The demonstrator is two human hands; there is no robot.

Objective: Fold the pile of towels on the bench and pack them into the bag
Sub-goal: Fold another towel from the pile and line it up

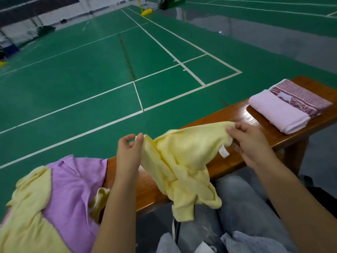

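Towelling of pale yellow, a crumpled yellow towel (184, 161), is held up between both hands over the near edge of the wooden counter (228, 117), its lower part hanging bunched down to the person's grey-trousered lap. One top edge is pinched between thumb and forefinger of the left hand (130, 148), the other fingers being loosely curled; the opposite top edge is gripped by the right hand (249, 141), whose fingers are curled round the cloth just above a small white label (224, 152). An unfolded pile is seen on the counter to the left, made up of a purple towel (73, 189) with a second yellow towel (27, 207) lying partly over it. Farther along the counter to the right, well apart from the hands, a folded pink towel (279, 114) is laid touching a folded patterned maroon towel (300, 95). A green court floor (91, 70) with white lines is spread beyond the counter.
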